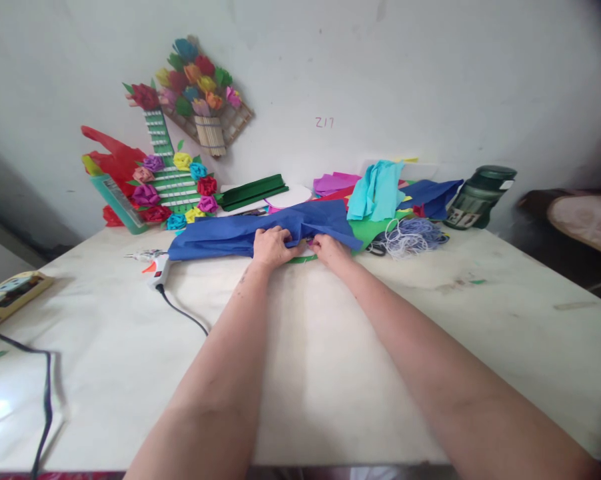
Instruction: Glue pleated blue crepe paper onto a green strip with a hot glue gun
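Both my arms reach far across the white table point(300, 347). My left hand point(272, 245) is closed on the near edge of a long blue crepe paper sheet point(230, 233) lying across the far part of the table. My right hand point(330, 249) is closed just to the right of it, gripping the same blue sheet's edge, with a green sheet point(375, 230) under and beside it. A bit of pink shows between my hands.
A white glue gun point(155, 267) with a black cord lies to the left. Paper-flower crafts point(175, 180) lean on the wall. Turquoise paper point(378, 190), a bundle of string point(413, 237) and a dark green jar point(478, 197) lie right. A box point(10, 293) sits far left.
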Available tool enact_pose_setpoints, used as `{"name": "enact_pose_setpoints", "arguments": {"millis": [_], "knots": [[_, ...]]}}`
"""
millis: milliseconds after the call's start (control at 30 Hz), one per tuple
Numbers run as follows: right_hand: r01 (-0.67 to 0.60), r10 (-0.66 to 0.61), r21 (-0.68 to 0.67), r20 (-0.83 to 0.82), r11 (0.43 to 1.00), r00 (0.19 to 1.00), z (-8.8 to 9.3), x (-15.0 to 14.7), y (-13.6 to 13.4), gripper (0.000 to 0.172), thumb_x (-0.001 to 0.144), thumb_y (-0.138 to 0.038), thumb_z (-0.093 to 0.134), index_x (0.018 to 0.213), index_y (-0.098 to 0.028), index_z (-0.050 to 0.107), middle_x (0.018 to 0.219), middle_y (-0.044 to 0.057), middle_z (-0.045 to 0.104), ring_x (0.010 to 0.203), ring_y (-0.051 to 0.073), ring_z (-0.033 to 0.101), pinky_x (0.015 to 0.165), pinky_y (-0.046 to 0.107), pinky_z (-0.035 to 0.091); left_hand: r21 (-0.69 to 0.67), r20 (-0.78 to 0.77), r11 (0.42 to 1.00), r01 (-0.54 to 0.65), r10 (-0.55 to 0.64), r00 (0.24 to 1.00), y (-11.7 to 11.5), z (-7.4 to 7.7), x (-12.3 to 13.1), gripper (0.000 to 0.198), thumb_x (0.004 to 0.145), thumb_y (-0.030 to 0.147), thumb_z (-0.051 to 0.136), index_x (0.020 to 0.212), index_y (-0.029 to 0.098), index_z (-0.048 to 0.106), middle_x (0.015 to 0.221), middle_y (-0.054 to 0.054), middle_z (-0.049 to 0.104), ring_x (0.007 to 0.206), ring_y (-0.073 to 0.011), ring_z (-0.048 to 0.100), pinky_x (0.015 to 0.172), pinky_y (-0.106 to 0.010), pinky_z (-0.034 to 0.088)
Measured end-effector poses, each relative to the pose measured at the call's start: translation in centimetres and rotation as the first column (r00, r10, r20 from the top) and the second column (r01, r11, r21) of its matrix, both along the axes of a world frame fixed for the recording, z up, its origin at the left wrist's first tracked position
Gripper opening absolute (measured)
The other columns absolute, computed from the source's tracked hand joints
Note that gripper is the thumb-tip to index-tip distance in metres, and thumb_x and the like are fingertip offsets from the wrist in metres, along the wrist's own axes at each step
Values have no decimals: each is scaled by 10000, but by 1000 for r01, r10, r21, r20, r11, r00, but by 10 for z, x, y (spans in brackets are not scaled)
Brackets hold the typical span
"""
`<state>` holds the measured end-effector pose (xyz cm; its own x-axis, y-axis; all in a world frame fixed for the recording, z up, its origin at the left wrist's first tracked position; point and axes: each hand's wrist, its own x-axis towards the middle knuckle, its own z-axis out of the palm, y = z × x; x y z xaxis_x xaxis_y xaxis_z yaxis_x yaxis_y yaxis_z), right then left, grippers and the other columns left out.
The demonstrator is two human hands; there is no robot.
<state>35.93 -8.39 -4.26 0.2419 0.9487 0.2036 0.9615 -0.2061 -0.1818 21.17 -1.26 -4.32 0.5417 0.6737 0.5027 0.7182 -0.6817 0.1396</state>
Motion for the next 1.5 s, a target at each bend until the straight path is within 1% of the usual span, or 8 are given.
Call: {"name": "enact_pose_setpoints", "arguments": {"millis": [133, 300, 500, 633, 800, 967, 1133, 1500], "knots": [[29, -31, 31, 42, 999, 999, 2, -2, -3, 286, 848, -392, 439, 977, -244, 646, 955, 70, 675, 904, 215, 606, 756, 296, 427, 17, -21, 999, -28, 28, 999, 1, -1, 2, 305, 676, 518, 563, 735, 226, 631, 805, -36, 642, 801, -209, 586, 777, -359, 320], [-3, 2, -19, -53, 1000, 999, 7, 0, -5, 311, 844, -420, 416, 942, -256, 661, 922, 57, 683, 883, 215, 616, 730, 284, 426, 32, -21, 999, -28, 28, 999, 3, -2, 2, 313, 692, 529, 549, 736, 229, 628, 811, -33, 646, 794, -203, 583, 770, -356, 316], [-75, 75, 5, -23, 997, 997, 17, 4, -8, 345, 720, -497, 579, 948, -247, 647, 939, 44, 677, 874, 215, 610, 722, 276, 424, 21, -40, 999, -32, 33, 999, 3, -1, 2, 299, 707, 515, 547, 751, 232, 631, 809, -33, 646, 813, -204, 582, 776, -352, 317], [-237, 236, 11, 27, 971, 971, 20, 5, -11, 185, 759, -358, 567, 865, -251, 675, 864, 11, 688, 820, 173, 615, 696, 245, 416, 17, -30, 999, -33, 34, 999, 2, -1, 1, 280, 709, 498, 551, 752, 234, 632, 812, -32, 649, 810, -204, 581, 780, -353, 319], [-401, 409, -92, 95, 911, 907, 15, 1, -10, 217, 780, -272, 537, 938, -302, 683, 939, -8, 689, 871, 177, 614, 731, 252, 405, 15, -19, 1000, -23, 23, 1000, 3, -2, 1, 231, 707, 445, 562, 744, 229, 634, 815, -34, 647, 797, -203, 583, 782, -356, 318], [-374, 387, -102, 174, 922, 906, 7, -4, -8, 222, 825, -288, 475, 921, -281, 675, 914, 26, 687, 857, 199, 622, 744, 284, 403, 28, -17, 999, -18, 19, 1000, 4, -3, 1, 224, 706, 433, 558, 744, 226, 632, 802, -33, 643, 792, -204, 585, 777, -357, 319], [-375, 384, -101, 101, 922, 918, 9, 0, -7, 221, 821, -267, 469, 928, -255, 662, 934, 26, 681, 869, 185, 615, 741, 261, 403, 12, -9, 1000, -26, 26, 1000, 3, -2, 0, 225, 706, 438, 559, 743, 228, 631, 812, -30, 647, 802, -201, 586, 784, -354, 322], [-131, 127, 30, 123, 991, 984, 1, -1, 2, 269, 858, -240, 397, 985, -212, 633, 926, 82, 676, 869, 208, 616, 736, 280, 427, 27, -2, 1000, 13, -13, 1000, -2, -1, -1, 281, 674, 471, 551, 733, 208, 630, 792, -22, 640, 805, -207, 590, 766, -362, 330]]}}
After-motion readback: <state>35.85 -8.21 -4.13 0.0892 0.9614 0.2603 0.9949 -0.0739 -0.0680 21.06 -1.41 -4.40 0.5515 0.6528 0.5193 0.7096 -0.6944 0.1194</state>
